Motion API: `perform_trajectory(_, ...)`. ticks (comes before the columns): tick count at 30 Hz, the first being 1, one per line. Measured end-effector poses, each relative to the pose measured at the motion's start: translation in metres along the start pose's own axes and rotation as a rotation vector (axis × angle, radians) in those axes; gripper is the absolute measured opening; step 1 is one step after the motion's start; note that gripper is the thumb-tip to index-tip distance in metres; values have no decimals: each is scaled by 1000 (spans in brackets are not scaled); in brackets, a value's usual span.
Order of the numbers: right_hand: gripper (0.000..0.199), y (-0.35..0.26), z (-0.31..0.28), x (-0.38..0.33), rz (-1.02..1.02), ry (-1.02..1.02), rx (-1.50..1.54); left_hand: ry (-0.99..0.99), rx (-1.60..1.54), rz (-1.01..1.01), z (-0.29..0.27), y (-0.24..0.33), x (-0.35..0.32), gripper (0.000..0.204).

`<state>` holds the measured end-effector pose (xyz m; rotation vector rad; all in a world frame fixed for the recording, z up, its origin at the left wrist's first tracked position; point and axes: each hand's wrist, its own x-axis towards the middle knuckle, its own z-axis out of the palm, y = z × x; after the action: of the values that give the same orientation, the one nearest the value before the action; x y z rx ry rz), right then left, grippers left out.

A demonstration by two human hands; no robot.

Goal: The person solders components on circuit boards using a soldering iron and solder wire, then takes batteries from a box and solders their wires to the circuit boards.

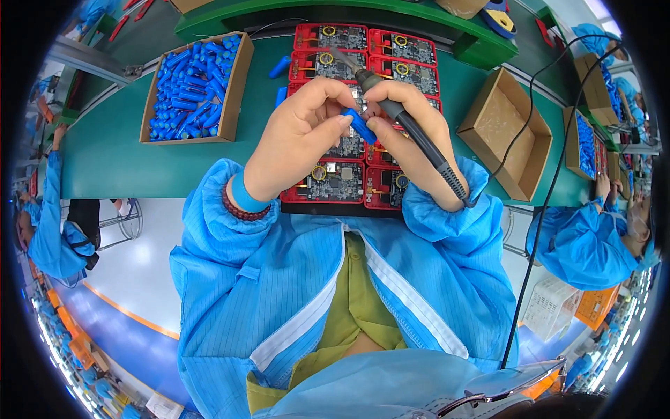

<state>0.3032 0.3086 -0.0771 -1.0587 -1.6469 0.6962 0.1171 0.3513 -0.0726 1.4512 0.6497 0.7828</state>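
A blue cylindrical battery cell [361, 126] is pinched between the fingertips of both hands, above red cases [328, 183] holding circuit boards. My left hand [300, 129] grips its left end with thumb and fingers. In my right hand [417, 115] lies a soldering iron [427, 145] with a dark handle; its tip points up and to the left, away from the cell. The right thumb and a finger also press at the cell's right side, and what lies between them is partly hidden. Two more blue cells [280, 67] lie left of the cases.
At the left stands a cardboard box [239, 91] full of blue cells, at the right an open cardboard box [509, 126]. The iron's black cable [481, 192] runs off to the right. A green ledge [237, 19] borders the green table [105, 157]. Other people sit on both sides.
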Motion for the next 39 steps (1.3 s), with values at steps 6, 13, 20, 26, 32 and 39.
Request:
perform_trajectory(6,30,-7,0,1,-45,88,10,139,166,110,3,-15,8,20)
perform_trajectory(13,30,-5,-2,-2,-28,186,33,-60,-216,-89,30,-11,9,24)
perform_trajectory(20,35,-3,-11,-8,-50,215,28,15,37,-11,35,-7,13,9)
perform_trajectory(26,37,-5,-17,-11,9,214,33,146,261,190,36,-8,16,8)
perform_trajectory(32,37,0,-27,-7,-218,232,-222,63,748,404,36,5,22,6)
perform_trajectory(39,34,4,-29,-13,-344,182,-277,67,702,466,40,7,26,3)
